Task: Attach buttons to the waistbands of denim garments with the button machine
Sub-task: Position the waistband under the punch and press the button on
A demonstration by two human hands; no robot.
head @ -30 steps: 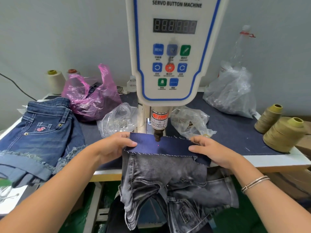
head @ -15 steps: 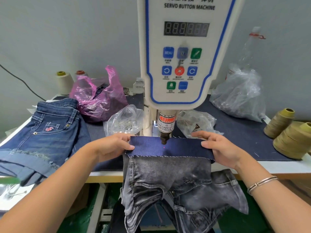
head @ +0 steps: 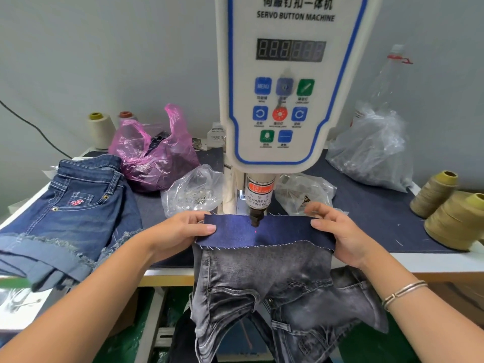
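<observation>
Pinching the waistband [head: 264, 233] ends, both hands [head: 175, 233] [head: 340, 235] hide their fingers beneath; the machine's [head: 288, 82] top is cropped.

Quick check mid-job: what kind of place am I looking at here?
Most likely a garment factory workstation. A servo button machine stands on the table, both hands hold a dark waistband under its head, and big thread cones and finished denim shorts sit alongside.

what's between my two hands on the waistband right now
In the head view, between the left hand and right hand the waistband is bare except for the punch tip and a red laser dot.
</observation>
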